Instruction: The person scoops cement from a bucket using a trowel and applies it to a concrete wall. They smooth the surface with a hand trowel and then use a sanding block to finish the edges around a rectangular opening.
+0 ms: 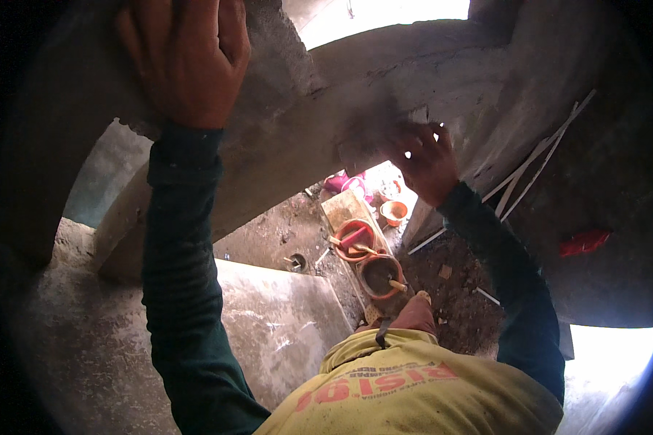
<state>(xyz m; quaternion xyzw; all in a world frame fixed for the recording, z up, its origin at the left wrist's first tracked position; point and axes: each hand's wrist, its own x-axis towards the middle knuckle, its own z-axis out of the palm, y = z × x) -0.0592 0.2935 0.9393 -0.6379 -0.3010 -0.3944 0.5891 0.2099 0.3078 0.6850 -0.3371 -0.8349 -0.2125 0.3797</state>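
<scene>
High at the left, my left hand [189, 69] rests against the grey concrete beam [268, 167], fingers stretched upward and apart. Its fingertips run out past the top edge of the picture. My right hand [426, 163] is at the beam's face, right of centre, with its fingers curled round a dark, blocky thing [361, 151]. Motion blur and shadow hide what kind of thing this is. It touches or lies very close to the concrete. Light shows through between the fingers of that hand.
Below, a plank [345, 206] carries an orange bucket [374, 235] with a red-handled tool and another bucket [366, 279] of grey mix. A small orange pail [394, 211] stands beside it. Pale strips [533, 156] lean at right, near a red scrap [584, 242]. A concrete slab [276, 312] lies lower left.
</scene>
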